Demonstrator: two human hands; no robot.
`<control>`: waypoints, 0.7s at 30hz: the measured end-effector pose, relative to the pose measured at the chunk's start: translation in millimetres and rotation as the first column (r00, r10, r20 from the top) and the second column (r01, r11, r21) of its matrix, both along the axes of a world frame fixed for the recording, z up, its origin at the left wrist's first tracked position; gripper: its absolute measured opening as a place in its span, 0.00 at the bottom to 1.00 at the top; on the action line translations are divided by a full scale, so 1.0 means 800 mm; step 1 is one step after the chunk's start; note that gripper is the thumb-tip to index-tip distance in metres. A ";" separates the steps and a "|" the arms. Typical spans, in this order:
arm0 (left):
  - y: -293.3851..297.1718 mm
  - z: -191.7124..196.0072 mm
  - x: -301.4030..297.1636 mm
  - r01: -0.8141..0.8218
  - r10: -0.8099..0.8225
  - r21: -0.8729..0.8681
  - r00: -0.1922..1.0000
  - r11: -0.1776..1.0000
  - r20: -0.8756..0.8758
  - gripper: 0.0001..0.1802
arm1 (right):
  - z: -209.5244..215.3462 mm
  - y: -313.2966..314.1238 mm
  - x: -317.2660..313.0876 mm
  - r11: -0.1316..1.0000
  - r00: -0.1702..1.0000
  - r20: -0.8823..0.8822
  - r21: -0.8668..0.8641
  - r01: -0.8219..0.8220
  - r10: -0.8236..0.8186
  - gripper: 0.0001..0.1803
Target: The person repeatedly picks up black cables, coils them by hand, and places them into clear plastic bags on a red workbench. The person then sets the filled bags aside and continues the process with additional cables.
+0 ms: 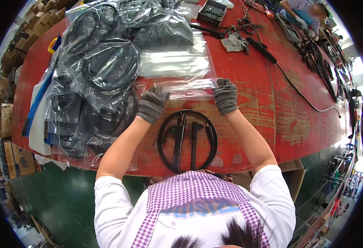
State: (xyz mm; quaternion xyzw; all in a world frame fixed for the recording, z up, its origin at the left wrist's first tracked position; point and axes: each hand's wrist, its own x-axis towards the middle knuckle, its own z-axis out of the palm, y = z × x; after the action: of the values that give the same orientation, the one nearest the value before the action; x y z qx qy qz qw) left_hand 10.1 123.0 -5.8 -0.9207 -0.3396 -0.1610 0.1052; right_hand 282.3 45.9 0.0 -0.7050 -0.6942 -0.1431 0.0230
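Note:
Both my hands wear grey knitted gloves and hold a clear plastic bag (189, 89) stretched flat between them. My left hand (153, 101) is closed on the bag's left end. At the opposite end my right hand (225, 96) pinches it. Just beyond lies a stack of clear plastic bags (177, 64). Between my forearms, near the table's front edge, rests a coiled black cable (216, 142) with two straight black tube-like parts inside the loop. Left of my left hand are piled several clear bags with black coiled cables (111, 68) in them.
The worn red table (251, 132) carries a box of small parts (211, 12), a grey glove (234, 43), scissors (247, 25) and a black-handled tool with a cord (262, 49). At far right a gloved co-worker (303, 16) sits near black cable bundles (314, 56). Cardboard boxes (20, 159) stand left.

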 end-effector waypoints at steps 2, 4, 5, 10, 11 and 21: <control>0.002 -0.006 0.018 -0.204 0.190 -0.131 0.975 0.970 -0.112 0.08 | -0.004 -0.011 -0.019 0.990 0.996 -0.020 -0.115 0.079 -0.082 0.11; 0.016 -0.020 0.032 -0.324 0.230 -0.257 0.913 0.910 -0.338 0.15 | -0.015 -0.040 -0.014 0.985 0.981 -0.171 -0.163 0.061 -0.089 0.15; 0.005 -0.032 0.024 -0.226 0.151 -0.189 0.926 0.956 -0.347 0.16 | -0.023 -0.059 -0.010 0.981 0.964 -0.247 -0.186 0.049 -0.094 0.18; -0.084 -0.014 -0.035 0.116 -0.130 -0.058 0.928 0.991 -0.349 0.24 | 0.020 -0.228 -0.059 0.900 0.953 -0.262 -0.360 -0.245 0.154 0.37; -0.102 -0.008 -0.043 0.139 -0.162 -0.092 0.929 0.986 -0.332 0.25 | -0.040 -0.285 -0.058 0.935 0.961 -0.112 -0.227 -0.273 0.254 0.36; -0.287 -0.028 -0.152 -0.275 0.167 -0.563 0.957 0.779 -0.236 0.15 | -0.015 -0.289 -0.080 0.722 0.694 -0.643 -0.307 -0.620 0.322 0.24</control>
State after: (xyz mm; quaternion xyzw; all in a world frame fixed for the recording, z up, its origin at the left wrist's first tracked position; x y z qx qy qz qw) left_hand -111.4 -106.3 -28.5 -0.8715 -0.4680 0.0468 -0.1387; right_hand 218.3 -185.1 -11.6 -0.4841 -0.8316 0.2619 0.0734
